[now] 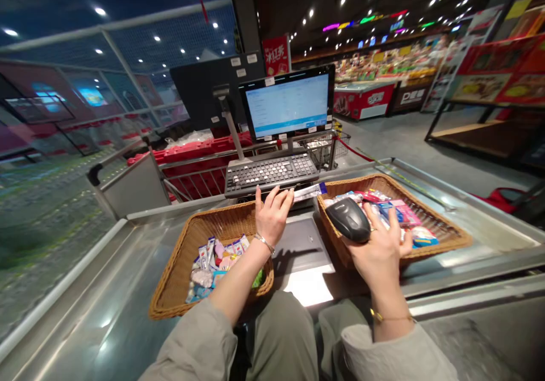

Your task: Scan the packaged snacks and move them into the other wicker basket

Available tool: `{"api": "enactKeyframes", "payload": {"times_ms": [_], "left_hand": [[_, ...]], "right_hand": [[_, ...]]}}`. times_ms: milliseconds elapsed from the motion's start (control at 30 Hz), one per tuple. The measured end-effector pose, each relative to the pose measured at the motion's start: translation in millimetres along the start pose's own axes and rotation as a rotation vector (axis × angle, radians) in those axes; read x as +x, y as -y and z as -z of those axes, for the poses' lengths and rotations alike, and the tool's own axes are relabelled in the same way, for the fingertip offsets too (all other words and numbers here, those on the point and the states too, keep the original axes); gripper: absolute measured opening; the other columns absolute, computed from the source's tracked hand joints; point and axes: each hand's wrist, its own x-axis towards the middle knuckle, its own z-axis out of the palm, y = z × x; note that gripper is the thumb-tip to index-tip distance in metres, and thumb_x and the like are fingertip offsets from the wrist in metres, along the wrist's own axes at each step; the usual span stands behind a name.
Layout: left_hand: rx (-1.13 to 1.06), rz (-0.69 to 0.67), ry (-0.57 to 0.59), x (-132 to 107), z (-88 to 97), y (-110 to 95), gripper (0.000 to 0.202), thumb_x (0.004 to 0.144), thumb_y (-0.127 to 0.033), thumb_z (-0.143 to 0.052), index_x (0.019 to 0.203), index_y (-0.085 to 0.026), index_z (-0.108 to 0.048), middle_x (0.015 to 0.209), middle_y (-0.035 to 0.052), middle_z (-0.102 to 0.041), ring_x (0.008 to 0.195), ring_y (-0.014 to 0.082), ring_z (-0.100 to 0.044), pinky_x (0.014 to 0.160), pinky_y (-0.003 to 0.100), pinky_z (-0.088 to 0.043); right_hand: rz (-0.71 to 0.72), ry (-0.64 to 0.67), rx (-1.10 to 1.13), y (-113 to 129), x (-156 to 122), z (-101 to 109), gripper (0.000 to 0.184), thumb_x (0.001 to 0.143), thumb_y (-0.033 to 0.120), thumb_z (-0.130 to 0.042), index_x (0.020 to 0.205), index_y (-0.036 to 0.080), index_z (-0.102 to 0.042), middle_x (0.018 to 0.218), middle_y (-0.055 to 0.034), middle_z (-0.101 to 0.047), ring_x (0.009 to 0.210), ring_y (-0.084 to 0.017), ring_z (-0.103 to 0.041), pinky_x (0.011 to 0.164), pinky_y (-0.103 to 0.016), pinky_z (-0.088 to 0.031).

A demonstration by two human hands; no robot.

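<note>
My left hand (272, 213) reaches forward with its fingers spread, the tips resting at the front edge of a grey keyboard (271, 172). It holds nothing. My right hand (381, 245) is wrapped around a black handheld barcode scanner (348, 218), held over the near rim of the right wicker basket (443, 236). That basket holds several small packets. A second wicker basket (170, 290) lies under my left forearm, also with several small sachets inside. Beyond the keyboard stands a lit monitor (288, 105). A small packet (309, 192) lies just right of my left fingers.
The steel checkout counter (106, 318) runs around both baskets. A flat scanner plate (300, 245) is set between them. A red and wire shopping trolley (196, 159) stands behind the keyboard. Shop shelves and a chest freezer (364, 100) fill the far right.
</note>
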Motion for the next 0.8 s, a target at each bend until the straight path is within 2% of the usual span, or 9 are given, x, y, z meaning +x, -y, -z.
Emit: {"api": "enactKeyframes", "payload": {"times_ms": [167, 333, 500, 600, 700, 800], "left_hand": [[-0.027, -0.037, -0.014, 17, -8.9, -20, 0.036, 0.104, -0.025, -0.055, 0.139, -0.027, -0.063, 0.123, 0.0036, -0.076, 0.129, 0.0221, -0.063, 0.131, 0.053, 0.000], [-0.059, -0.075, -0.011, 31, -21.5, -41, 0.036, 0.103, -0.023, -0.054, 0.138, -0.026, -0.063, 0.122, 0.0038, -0.077, 0.129, 0.0213, -0.062, 0.131, 0.052, 0.000], [-0.113, -0.077, 0.099, 40, -33.5, -61, 0.040, 0.105, -0.025, -0.050, 0.144, -0.028, -0.059, 0.129, 0.0062, -0.073, 0.134, 0.0239, -0.058, 0.130, 0.060, -0.004], [-0.153, -0.080, 0.201, 46, -39.1, -71, 0.042, 0.106, -0.023, -0.044, 0.146, -0.027, -0.056, 0.134, 0.0079, -0.071, 0.138, 0.0254, -0.054, 0.128, 0.062, -0.014], [-0.210, -0.115, 0.275, 52, -48.3, -84, 0.045, 0.105, -0.019, -0.041, 0.148, -0.023, -0.054, 0.137, 0.0106, -0.068, 0.137, 0.0244, -0.054, 0.125, 0.053, -0.031], [-0.245, -0.140, 0.340, 58, -59.9, -103, 0.046, 0.105, -0.017, -0.040, 0.149, -0.018, -0.052, 0.139, 0.0133, -0.066, 0.138, 0.0249, -0.053, 0.121, 0.049, -0.038]], "right_hand": [[-0.113, -0.074, -0.031, -26, 6, 8, 0.048, 0.081, 0.051, -0.060, 0.117, 0.020, -0.071, 0.135, -0.0142, -0.067, 0.149, -0.038, -0.032, 0.117, -0.066, -0.013], [-0.197, -0.089, -0.038, -47, 6, 14, 0.055, 0.080, 0.054, -0.060, 0.123, 0.021, -0.068, 0.136, -0.0141, -0.066, 0.148, -0.039, -0.033, 0.117, -0.066, -0.012], [-0.229, -0.113, -0.042, -55, 6, 23, 0.060, 0.081, 0.057, -0.062, 0.130, 0.022, -0.066, 0.137, -0.0123, -0.066, 0.147, -0.040, -0.034, 0.116, -0.065, -0.013], [-0.254, -0.201, -0.042, -61, 8, 28, 0.065, 0.082, 0.060, -0.062, 0.132, 0.020, -0.065, 0.132, -0.0157, -0.068, 0.142, -0.042, -0.041, 0.114, -0.067, -0.018], [-0.264, -0.264, -0.037, -68, 9, 32, 0.068, 0.081, 0.063, -0.063, 0.130, 0.017, -0.067, 0.128, -0.0191, -0.069, 0.136, -0.043, -0.049, 0.111, -0.066, -0.026], [-0.267, -0.290, -0.031, -74, 10, 34, 0.067, 0.079, 0.064, -0.065, 0.126, 0.015, -0.070, 0.125, -0.0202, -0.070, 0.134, -0.045, -0.051, 0.110, -0.066, -0.029]]}}
